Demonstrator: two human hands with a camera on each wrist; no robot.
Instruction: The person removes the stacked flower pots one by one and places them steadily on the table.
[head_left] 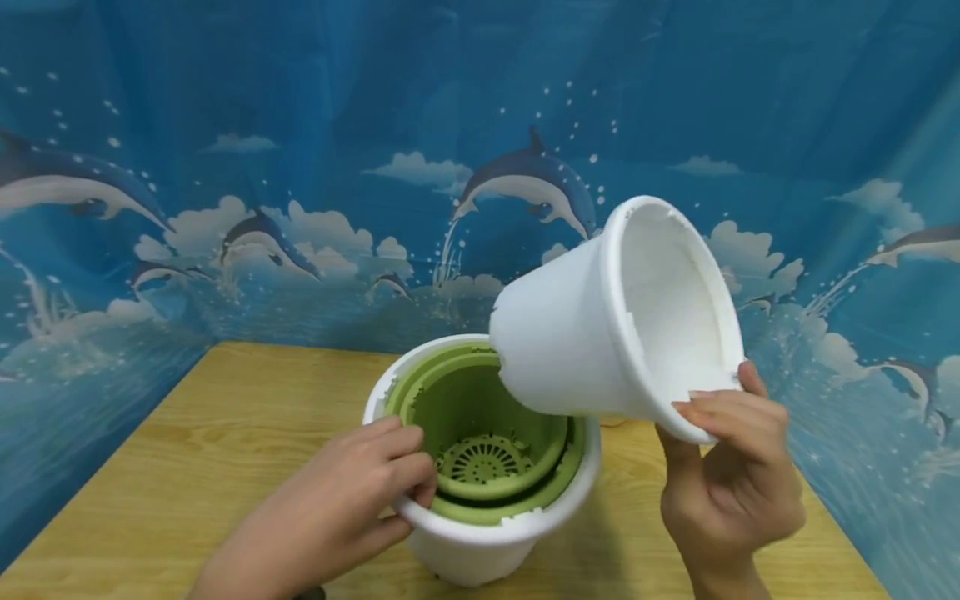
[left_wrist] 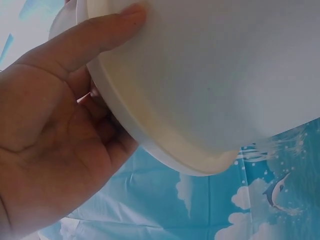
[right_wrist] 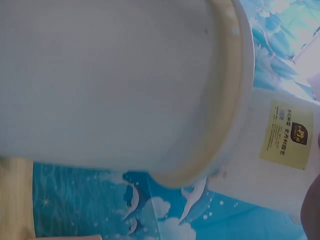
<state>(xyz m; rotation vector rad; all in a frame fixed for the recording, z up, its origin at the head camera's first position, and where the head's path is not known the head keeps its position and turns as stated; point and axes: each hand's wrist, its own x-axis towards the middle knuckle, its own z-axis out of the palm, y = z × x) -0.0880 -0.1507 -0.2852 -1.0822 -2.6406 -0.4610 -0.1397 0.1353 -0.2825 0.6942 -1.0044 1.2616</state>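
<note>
A white plastic flower pot (head_left: 555, 325) is tipped on its side in the air, its mouth toward the right. My right hand (head_left: 731, 467) pinches its rim, fingers over the inner side and thumb beneath. Lower down, a larger white flower pot (head_left: 480, 554) stands upright with green pots (head_left: 498, 496) nested inside it, the innermost having a slotted bottom. At its near left, my left hand (head_left: 360, 487) grips the rim, fingers over the edge. The left wrist view shows the left thumb (left_wrist: 110, 35) flat against the outer white wall.
The pots are over a wooden table (head_left: 247, 450). A blue curtain (head_left: 337, 108) with dolphins and clouds hangs close behind and at both sides. In the right wrist view, a yellow label (right_wrist: 287, 135) shows on a white pot's wall.
</note>
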